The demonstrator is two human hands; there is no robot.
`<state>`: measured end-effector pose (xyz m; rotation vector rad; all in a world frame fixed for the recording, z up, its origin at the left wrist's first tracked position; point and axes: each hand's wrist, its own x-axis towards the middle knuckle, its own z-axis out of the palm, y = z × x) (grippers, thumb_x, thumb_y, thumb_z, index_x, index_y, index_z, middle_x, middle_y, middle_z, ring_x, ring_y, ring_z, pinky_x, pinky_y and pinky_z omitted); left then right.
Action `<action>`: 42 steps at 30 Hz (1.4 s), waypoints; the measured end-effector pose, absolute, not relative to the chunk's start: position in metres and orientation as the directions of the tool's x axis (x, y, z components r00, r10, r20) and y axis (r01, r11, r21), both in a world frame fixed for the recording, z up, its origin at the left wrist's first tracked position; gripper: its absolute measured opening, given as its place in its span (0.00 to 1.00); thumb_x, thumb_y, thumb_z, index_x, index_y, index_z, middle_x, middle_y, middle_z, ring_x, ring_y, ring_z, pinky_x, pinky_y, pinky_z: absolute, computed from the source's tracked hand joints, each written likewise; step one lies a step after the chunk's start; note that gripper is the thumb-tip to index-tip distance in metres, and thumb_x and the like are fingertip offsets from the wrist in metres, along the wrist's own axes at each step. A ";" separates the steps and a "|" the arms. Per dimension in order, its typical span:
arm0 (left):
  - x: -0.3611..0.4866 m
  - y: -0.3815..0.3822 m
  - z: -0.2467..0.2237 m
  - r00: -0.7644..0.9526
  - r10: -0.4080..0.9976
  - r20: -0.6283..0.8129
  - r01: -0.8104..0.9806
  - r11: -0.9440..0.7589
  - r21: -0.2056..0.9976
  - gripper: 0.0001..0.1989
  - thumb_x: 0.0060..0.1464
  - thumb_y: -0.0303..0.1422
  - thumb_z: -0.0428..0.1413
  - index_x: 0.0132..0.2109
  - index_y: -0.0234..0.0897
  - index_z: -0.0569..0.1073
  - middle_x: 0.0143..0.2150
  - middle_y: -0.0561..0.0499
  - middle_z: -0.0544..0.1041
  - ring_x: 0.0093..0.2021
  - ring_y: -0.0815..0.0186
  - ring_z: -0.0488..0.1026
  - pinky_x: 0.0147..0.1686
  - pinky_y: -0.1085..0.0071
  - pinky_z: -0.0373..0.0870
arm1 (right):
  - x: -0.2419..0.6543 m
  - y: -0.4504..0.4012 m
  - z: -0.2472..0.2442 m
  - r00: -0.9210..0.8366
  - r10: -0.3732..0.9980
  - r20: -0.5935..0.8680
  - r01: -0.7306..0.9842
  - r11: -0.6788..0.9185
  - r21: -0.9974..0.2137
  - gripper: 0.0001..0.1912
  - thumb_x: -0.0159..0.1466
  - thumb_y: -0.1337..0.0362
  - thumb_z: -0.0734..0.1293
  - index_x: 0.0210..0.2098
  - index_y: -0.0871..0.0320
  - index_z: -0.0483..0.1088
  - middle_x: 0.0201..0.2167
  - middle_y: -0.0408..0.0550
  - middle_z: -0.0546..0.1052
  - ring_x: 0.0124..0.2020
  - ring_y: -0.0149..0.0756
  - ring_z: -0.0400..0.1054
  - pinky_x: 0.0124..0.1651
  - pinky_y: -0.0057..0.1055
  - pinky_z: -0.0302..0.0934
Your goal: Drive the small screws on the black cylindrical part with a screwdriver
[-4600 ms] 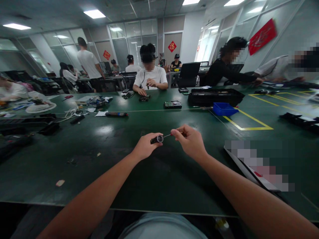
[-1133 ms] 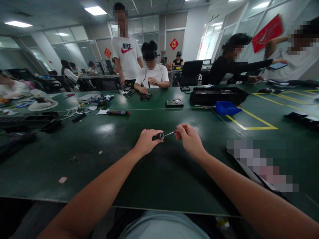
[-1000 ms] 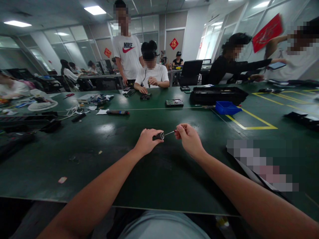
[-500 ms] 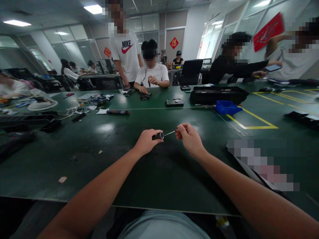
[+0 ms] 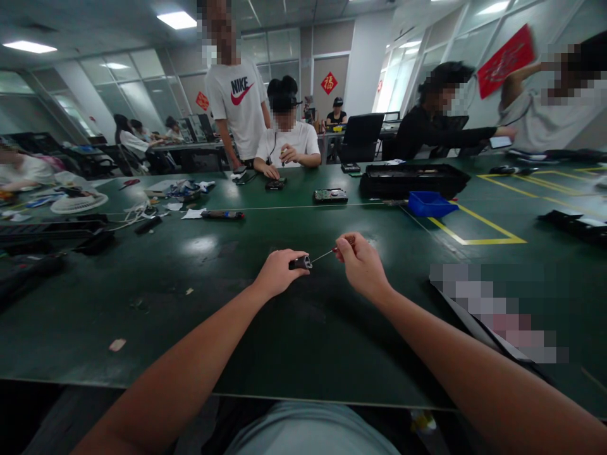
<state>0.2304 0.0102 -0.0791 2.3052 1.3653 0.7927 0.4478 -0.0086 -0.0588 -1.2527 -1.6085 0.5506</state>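
My left hand (image 5: 276, 272) is closed around a small dark cylinder (image 5: 300, 262), whose pale-rimmed end points right. What kind of thing the cylinder is, I cannot tell. Between finger and thumb, my right hand (image 5: 361, 262) grips a screwdriver (image 5: 324, 255) with a thin metal shaft and a reddish handle mostly hidden by the fingers. The shaft's tip meets the rimmed end of the cylinder. Both hands are held over the middle of the green table (image 5: 284, 347).
Ahead lie a pen-shaped tool (image 5: 222, 215), a hard drive (image 5: 331, 196), a black tray (image 5: 412, 180) and a blue bin (image 5: 430, 205). A blurred flat sheet (image 5: 493, 316) is at right. Cables and parts (image 5: 180, 189) clutter the left. Across the table sits a person (image 5: 287, 142), another standing alongside.
The cylinder's rimmed end has turned slightly in my left hand. My right hand has tilted a little, with the screwdriver tip still at that end.
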 end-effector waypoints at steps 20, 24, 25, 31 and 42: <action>0.234 0.013 -0.059 0.167 0.984 0.066 -0.091 -0.051 0.995 0.10 0.62 0.37 0.52 0.46 0.37 0.68 0.35 0.50 0.71 0.28 0.70 0.67 0.27 0.74 0.63 | 0.452 -0.009 -0.054 0.089 0.891 0.446 0.479 0.355 -0.803 0.11 0.70 0.56 0.58 0.37 0.54 0.68 0.28 0.46 0.75 0.31 0.38 0.70 0.37 0.36 0.60; 0.234 0.018 -0.054 0.254 0.965 0.067 0.302 -0.145 0.942 0.14 0.60 0.43 0.55 0.44 0.37 0.70 0.33 0.50 0.72 0.28 0.68 0.68 0.28 0.72 0.65 | 0.453 -0.009 -0.053 0.102 0.874 0.476 0.468 0.380 -0.798 0.12 0.70 0.55 0.58 0.37 0.54 0.68 0.28 0.45 0.75 0.31 0.38 0.70 0.38 0.36 0.60; 0.235 0.020 -0.054 0.283 0.955 0.084 0.417 -0.202 0.886 0.14 0.60 0.43 0.55 0.45 0.37 0.71 0.35 0.48 0.74 0.31 0.66 0.70 0.31 0.70 0.67 | 0.453 -0.009 -0.052 0.102 0.872 0.479 0.465 0.384 -0.798 0.12 0.70 0.55 0.58 0.37 0.54 0.68 0.28 0.45 0.75 0.31 0.38 0.70 0.38 0.36 0.60; 0.249 0.033 -0.058 0.474 0.877 0.077 0.771 -0.456 0.445 0.16 0.61 0.38 0.52 0.52 0.39 0.75 0.51 0.43 0.78 0.48 0.56 0.74 0.47 0.62 0.69 | 0.452 -0.011 -0.051 0.100 0.868 0.485 0.453 0.394 -0.799 0.12 0.70 0.55 0.58 0.38 0.54 0.68 0.28 0.45 0.75 0.30 0.38 0.70 0.37 0.36 0.60; 0.259 0.043 -0.069 0.483 0.876 -0.006 0.839 -0.460 0.290 0.14 0.61 0.40 0.52 0.50 0.39 0.73 0.46 0.44 0.78 0.43 0.55 0.75 0.40 0.63 0.70 | 0.453 -0.012 -0.050 0.096 0.869 0.486 0.450 0.398 -0.800 0.12 0.70 0.55 0.58 0.37 0.54 0.68 0.28 0.45 0.75 0.31 0.38 0.70 0.38 0.35 0.60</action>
